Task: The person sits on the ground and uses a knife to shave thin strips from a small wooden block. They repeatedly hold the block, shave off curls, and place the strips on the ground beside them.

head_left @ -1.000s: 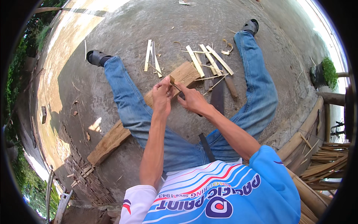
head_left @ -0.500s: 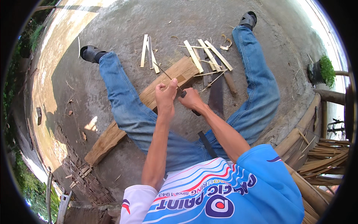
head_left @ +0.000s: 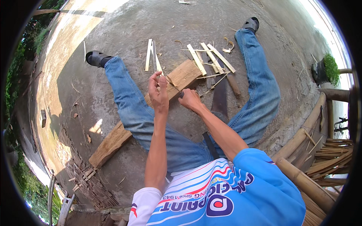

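Head view: since the last half second the left hand (head_left: 158, 91) has shifted left and loosened from a fist; its fingers are now half curled with the thumb raised, and whether it pinches anything cannot be told; the right hand (head_left: 191, 100) stays closed round the dark handle of a thin knife (head_left: 178, 89), blade slanting toward the left fingers; knife and both hands sit over the near side of the squared timber (head_left: 184, 75); my reading: a change of hold at the blade, rather than a cut under way.

Edges: left leg (head_left: 130, 96) crosses the timber, limiting room that way; right leg (head_left: 260, 75) well apart to its right, a broad dark blade (head_left: 220, 98) on the floor between; pale strips (head_left: 221, 58) crowd beyond the timber's far end; widest stretch of concrete floor (head_left: 166, 22) lies ahead of the timber, past those strips.
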{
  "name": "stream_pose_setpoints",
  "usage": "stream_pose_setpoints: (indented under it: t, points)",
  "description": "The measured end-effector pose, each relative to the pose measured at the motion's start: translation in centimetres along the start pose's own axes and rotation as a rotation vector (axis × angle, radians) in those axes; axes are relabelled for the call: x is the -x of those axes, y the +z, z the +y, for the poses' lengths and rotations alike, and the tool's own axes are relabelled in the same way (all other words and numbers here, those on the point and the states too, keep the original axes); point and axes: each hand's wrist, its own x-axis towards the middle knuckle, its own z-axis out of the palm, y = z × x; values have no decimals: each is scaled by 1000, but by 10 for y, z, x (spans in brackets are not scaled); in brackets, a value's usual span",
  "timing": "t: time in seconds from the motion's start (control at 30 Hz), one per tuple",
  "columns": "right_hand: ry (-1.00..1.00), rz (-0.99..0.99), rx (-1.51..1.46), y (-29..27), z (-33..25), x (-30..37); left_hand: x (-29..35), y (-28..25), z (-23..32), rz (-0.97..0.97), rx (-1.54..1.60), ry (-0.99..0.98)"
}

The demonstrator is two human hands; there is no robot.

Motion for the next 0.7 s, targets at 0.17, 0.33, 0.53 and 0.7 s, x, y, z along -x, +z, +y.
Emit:
stream_pose_setpoints:
  t: [0.17, 0.33, 0.53, 0.7]
  points:
    - [-67, 48, 105, 0, 8, 4, -8, 3, 8, -230, -352, -110]
    - [-115, 98, 201, 7, 11, 6, 3, -7, -9, -212, -290, -34]
    - [-140, 17, 33, 5, 7, 4, 1, -18, -9, -213, -454, 145]
    - [-86, -73, -91, -4, -3, 20, 8, -9, 1, -273, -520, 191]
